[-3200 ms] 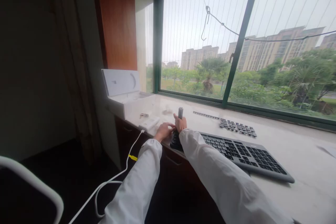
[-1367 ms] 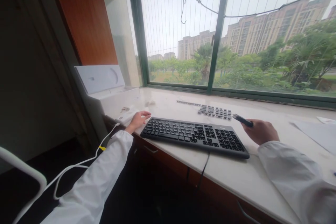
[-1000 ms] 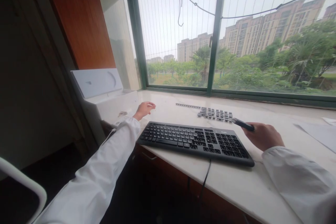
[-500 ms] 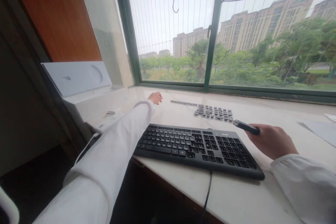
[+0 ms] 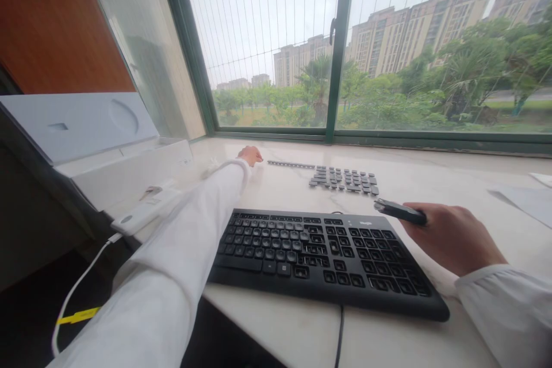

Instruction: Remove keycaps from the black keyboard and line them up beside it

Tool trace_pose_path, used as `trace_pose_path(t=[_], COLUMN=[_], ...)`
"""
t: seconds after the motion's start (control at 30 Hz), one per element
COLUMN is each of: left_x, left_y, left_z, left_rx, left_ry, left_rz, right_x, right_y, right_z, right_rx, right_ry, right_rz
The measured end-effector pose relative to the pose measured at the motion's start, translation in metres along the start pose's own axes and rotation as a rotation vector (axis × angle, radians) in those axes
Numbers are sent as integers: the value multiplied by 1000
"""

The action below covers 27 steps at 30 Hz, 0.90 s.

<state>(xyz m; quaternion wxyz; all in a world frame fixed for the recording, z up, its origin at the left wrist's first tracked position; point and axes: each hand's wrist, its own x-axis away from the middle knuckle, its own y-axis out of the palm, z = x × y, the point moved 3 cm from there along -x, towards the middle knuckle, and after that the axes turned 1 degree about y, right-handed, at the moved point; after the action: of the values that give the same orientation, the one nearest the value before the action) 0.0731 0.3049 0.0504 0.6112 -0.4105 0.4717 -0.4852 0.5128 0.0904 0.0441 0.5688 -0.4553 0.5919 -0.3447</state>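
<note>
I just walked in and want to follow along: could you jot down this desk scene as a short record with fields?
Setting: pale stone sill under a barred window
Left hand: stretched far forward, near a thin dark strip; grip cannot be told
Right hand: closed on a small dark tool
Middle: black keyboard, wired
Behind it: loose keycaps laid in rows
Left side: open white box, white charger with cable

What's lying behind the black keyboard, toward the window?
Behind the keyboard lie loose dark keycaps and a thin strip, which the left hand nearly reaches. What the white sleeve covers cannot be seen.
</note>
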Motion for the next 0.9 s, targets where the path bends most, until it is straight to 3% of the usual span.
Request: trace_pose_path(t=[0.23,0.47,0.9], left_x=[-14,-20,-16], left_y=[8,15,16], left_z=[-2,4,10], left_rx=[-26,-65,-59], left_ry=[-9,3,30], left_rz=[-37,0,14], right_x=[0,0,-1], right_y=[0,2,3], right_z=[-2,-1,-1], right_rx=[-4,-22,-16], right_ry=[21,0,-23], right_rz=[-22,11,-6])
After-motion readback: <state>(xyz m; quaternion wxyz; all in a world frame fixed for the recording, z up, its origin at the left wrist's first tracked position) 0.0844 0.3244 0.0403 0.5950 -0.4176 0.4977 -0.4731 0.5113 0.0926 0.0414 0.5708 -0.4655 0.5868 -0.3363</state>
